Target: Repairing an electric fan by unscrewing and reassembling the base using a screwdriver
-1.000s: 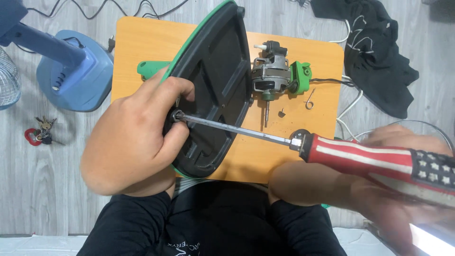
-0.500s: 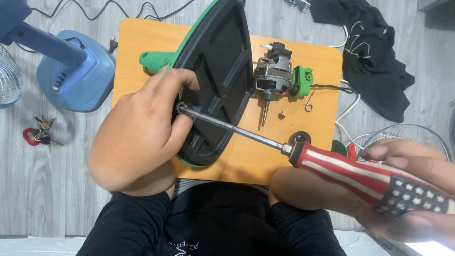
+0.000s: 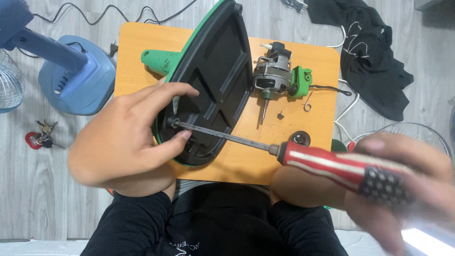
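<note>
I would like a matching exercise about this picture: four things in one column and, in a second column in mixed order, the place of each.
Things:
1. screwdriver
2. fan base
3. motor
4. bunch of keys

Places:
A. on the floor, to the left of the table
B. lying on the orange table, free of both hands
C. in the right hand
D. steadied by the left hand

Pairs: 1-C, 2-D, 3-B, 4-A
</note>
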